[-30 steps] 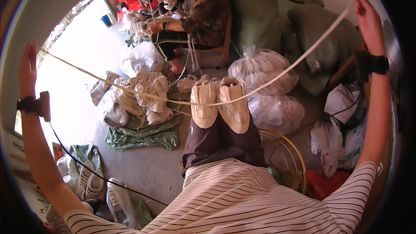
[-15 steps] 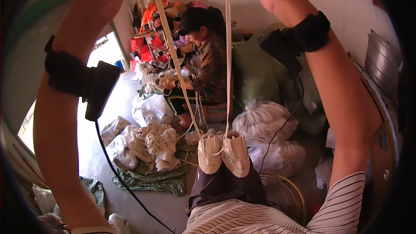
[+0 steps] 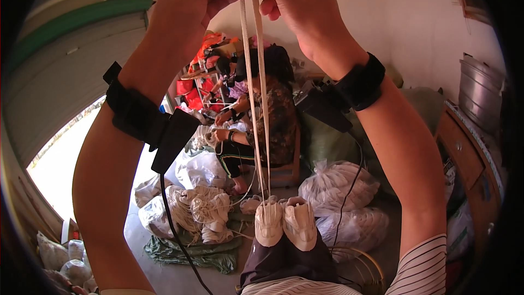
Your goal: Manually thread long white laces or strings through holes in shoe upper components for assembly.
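Observation:
High in the view, my left hand [image 3: 188,3] and my right hand [image 3: 303,11] are close together, each pinching a strand of a long cream shoelace [image 3: 264,93]. The two strands run down taut and nearly side by side to the top of the left one of two pale sneakers [image 3: 268,230]. Its mate, the right sneaker [image 3: 299,230], sits beside it. Both rest on my dark-trousered knees, toes toward me. The fingertips are partly cut off by the upper edge. Black straps with boxes and cables are on both forearms.
Ahead, a co-worker [image 3: 273,114] sits on a wooden seat, hands at pale shoes. Bundled cream laces and shoes [image 3: 204,207] lie on the floor at left, near a green sheet [image 3: 196,254]. Bagged shoes [image 3: 338,186] stand at right. A wooden cabinet [image 3: 464,147] is far right.
Both hands have come inward from far apart, so the lace strands now run close together. The view has tilted up, showing the hands more fully. The sneakers remain on my knees.

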{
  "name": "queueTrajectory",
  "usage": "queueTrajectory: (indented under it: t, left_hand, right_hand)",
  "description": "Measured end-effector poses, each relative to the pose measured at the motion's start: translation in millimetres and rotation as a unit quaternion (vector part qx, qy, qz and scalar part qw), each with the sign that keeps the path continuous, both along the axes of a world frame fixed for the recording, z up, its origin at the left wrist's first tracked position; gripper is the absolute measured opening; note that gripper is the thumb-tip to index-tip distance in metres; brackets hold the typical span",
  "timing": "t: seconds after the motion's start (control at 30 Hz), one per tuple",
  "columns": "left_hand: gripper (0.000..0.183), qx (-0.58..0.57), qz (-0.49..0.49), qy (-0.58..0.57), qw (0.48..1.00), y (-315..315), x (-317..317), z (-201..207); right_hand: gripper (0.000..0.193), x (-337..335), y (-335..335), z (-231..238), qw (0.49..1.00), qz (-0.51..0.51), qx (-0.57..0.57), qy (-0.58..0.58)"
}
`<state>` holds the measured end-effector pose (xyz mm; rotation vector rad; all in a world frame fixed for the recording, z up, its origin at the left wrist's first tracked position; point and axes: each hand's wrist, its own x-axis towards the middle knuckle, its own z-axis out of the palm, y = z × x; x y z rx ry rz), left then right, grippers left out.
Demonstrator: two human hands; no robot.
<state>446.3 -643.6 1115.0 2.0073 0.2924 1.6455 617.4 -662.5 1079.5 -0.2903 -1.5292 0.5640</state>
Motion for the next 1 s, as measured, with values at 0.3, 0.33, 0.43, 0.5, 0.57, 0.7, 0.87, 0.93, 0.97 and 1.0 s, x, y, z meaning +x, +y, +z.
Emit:
queueTrajectory:
  t: [0.3,0.33,0.43,0.5,0.57,0.7,0.87,0.93,0.97,1.0]
  left_hand:
    - [0.024,0.005,-0.014,0.041,0.999,-4,2,1]
    - [0.023,0.007,-0.014,0.040,0.999,-7,6,-1]
    - [0.025,0.015,-0.009,0.044,0.999,-7,10,-2]
    - [0.025,0.010,-0.007,0.042,0.999,-5,10,-1]
    - [0.025,0.004,-0.009,0.039,0.999,-3,13,-1]
    - [0.029,0.000,-0.017,0.048,0.999,-6,15,-4]
    - [0.033,-0.026,-0.023,0.058,0.998,-4,16,-7]
    - [0.033,-0.043,-0.033,0.075,0.996,-1,14,-6]
    - [0.033,-0.042,-0.034,0.075,0.996,-1,15,-7]
    - [0.033,-0.041,-0.035,0.076,0.996,0,16,-7]
  right_hand:
    - [0.022,-3,21,-1,0.989,-0.073,0.124,0.032]
    - [0.022,-3,21,0,0.989,-0.074,0.126,0.032]
    - [0.022,-3,21,0,0.989,-0.066,0.124,0.049]
    - [0.022,-4,22,-1,0.989,-0.046,0.131,0.054]
    - [0.021,-1,21,-1,0.988,-0.067,0.133,0.047]
    - [0.022,2,22,-4,0.983,-0.102,0.150,0.033]
    - [0.024,5,24,-8,0.977,-0.139,0.157,0.027]
    - [0.025,6,26,-8,0.975,-0.155,0.157,0.020]
    - [0.025,7,28,-9,0.969,-0.173,0.173,0.017]
    - [0.024,9,29,-9,0.963,-0.191,0.189,0.015]
